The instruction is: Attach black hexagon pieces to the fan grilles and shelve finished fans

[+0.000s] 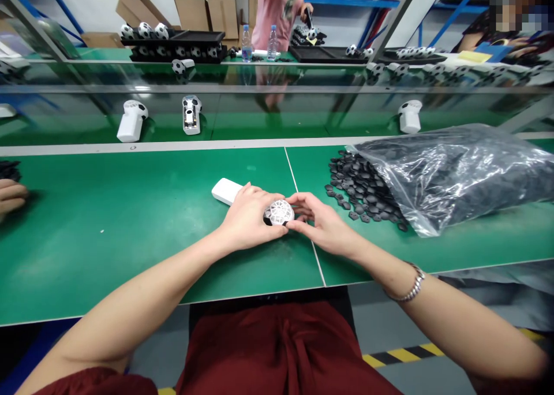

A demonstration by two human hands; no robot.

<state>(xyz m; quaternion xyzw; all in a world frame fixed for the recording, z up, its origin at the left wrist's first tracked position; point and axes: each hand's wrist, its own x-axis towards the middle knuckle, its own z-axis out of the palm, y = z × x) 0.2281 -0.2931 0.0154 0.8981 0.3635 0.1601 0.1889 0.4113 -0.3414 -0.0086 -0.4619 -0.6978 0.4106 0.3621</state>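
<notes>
- My left hand (247, 219) is wrapped over the white plastic handheld device (227, 191), fingers curled around its body; the flat white handle end sticks out past my knuckles toward the upper left and lies on the green work mat (130, 222).
- The device's round, ball-shaped white lattice head (279, 212) shows between my two hands, just above the mat near the seam between the two mat panels.
- My right hand (322, 224) is closed in against that head, its fingertips (298, 201) pinching at the right side; I cannot tell whether a small part is held between them.
- A silver metal bracelet (411, 288) sits on my right wrist.
- Just to the right of my right hand lies a heap of small black plastic pieces (359, 187), spilling from a clear plastic bag (459, 172) resting on the mat.
- Another person's hand (11, 197) rests at the left edge of the mat, well apart from mine.
- Behind the mat, three more white devices with black-and-white ball heads (132, 120) lie on the green conveyor belt (281, 118).
- Beyond it, a person in a pink top (277, 8) stands at a far bench with two water bottles (258, 43).
</notes>
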